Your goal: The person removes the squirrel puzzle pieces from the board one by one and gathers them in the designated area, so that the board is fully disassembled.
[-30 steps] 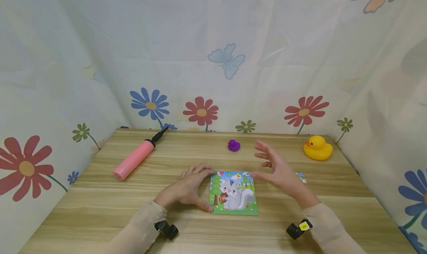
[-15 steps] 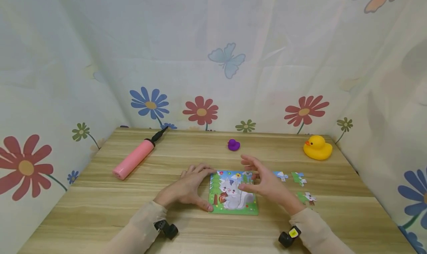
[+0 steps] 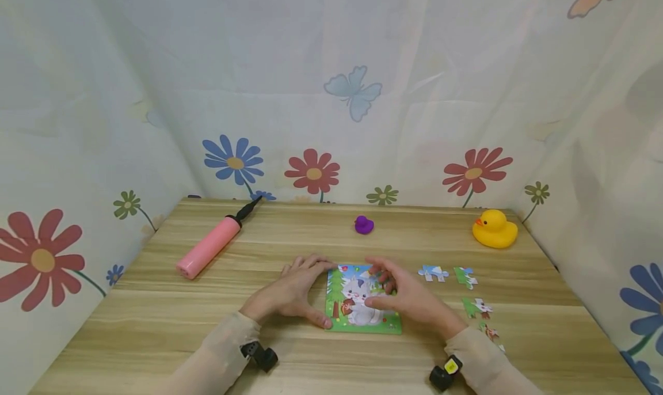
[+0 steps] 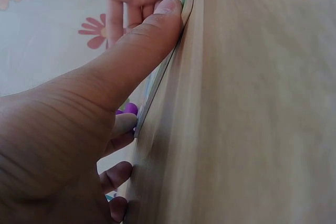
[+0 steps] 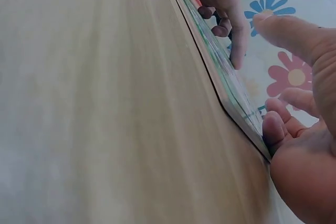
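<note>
Touching the left corners of the squirrel board [image 3: 354, 308], midway between the side edges of the worktop [image 3: 321, 363], with left hand [image 3: 290, 294] spread wide; arching right hand [image 3: 415, 298] over it, in a loose, empty grip!

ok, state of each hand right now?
Left hand: open, touching the left edge of the squirrel puzzle.
Right hand: open, holding nothing, over the puzzle's right side.

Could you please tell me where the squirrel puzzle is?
In the head view, the squirrel puzzle lies between the left hand and loose pieces, partly hidden behind the right hand.
</note>
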Available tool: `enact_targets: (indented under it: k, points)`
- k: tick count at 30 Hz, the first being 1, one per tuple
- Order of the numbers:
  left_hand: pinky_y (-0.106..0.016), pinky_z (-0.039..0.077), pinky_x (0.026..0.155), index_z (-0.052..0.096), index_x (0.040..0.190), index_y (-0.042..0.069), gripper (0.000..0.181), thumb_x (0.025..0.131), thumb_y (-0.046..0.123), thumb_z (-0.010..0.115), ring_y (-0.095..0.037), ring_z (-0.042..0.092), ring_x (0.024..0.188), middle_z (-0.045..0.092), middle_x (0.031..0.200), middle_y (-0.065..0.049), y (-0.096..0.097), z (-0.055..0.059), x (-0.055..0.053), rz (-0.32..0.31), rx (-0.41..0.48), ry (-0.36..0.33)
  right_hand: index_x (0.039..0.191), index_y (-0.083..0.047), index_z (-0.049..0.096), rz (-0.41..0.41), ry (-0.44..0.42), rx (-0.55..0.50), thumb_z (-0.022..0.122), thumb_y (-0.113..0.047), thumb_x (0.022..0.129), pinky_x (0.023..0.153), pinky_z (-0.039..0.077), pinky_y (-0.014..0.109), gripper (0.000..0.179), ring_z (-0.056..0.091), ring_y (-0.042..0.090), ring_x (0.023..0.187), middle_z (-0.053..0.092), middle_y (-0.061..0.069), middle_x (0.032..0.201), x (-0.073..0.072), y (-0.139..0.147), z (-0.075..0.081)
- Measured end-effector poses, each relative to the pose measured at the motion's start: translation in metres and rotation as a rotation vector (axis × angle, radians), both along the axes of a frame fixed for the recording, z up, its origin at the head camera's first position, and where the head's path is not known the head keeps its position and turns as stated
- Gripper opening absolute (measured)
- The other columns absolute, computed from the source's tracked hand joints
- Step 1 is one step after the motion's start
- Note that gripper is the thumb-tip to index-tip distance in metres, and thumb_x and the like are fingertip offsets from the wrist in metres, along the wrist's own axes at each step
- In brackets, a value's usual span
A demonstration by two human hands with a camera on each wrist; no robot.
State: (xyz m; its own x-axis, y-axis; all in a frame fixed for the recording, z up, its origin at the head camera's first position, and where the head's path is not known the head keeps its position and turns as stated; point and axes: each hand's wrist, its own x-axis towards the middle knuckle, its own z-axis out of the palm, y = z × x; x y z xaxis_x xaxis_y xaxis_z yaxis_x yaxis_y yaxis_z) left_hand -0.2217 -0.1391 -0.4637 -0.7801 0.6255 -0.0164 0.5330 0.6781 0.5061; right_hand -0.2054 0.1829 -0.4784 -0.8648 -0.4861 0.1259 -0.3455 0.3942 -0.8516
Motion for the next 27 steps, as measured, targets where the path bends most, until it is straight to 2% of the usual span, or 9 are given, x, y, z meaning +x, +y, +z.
enact_targets:
  k: [5,10,19,27]
  points:
    - [-0.064,0.035,0.117,0.046,0.169,0.021,0.12,0.072,0.068,0.099,-0.033,0.038,0.147,0.04,0.171,-0.003,0.0004,0.0003,-0.0004,-0.001,0.004,0.0,0.163,-0.007,0.052,0.025,0.036,0.042,0.092,-0.03,0.094,0.095,0.052,0.031,0.083,0.057,0.026,0.111,0.064,0.012,0.137,0.0004,0.0009,-0.0019]
    - [-0.064,0.036,0.117,0.046,0.169,0.021,0.12,0.072,0.068,0.099,-0.033,0.039,0.146,0.041,0.171,-0.003,0.0003,-0.0003,-0.0005,-0.006,0.006,0.004,0.161,-0.009,0.056,0.041,0.057,0.111,0.091,-0.035,0.095,0.096,0.05,0.03,0.079,0.053,0.023,0.112,0.059,0.007,0.135,0.0007,-0.0001,-0.0037]
    - [-0.063,0.036,0.116,0.046,0.169,0.021,0.121,0.072,0.069,0.099,-0.031,0.039,0.145,0.041,0.171,-0.002,-0.0004,-0.0025,-0.0023,-0.004,0.009,0.01,0.151,-0.015,0.066,0.045,0.058,0.2,0.093,-0.037,0.094,0.097,0.047,0.038,0.067,0.049,0.023,0.114,0.053,0.005,0.124,0.0026,-0.0056,-0.0012]
    - [-0.064,0.035,0.117,0.046,0.169,0.022,0.121,0.072,0.07,0.098,-0.031,0.038,0.146,0.042,0.17,-0.001,0.0002,-0.0015,-0.0021,-0.004,0.005,-0.002,0.147,-0.018,0.069,0.034,0.047,0.234,0.091,-0.037,0.096,0.103,0.046,0.045,0.059,0.049,0.024,0.118,0.053,0.004,0.126,0.0043,-0.0076,0.0019]
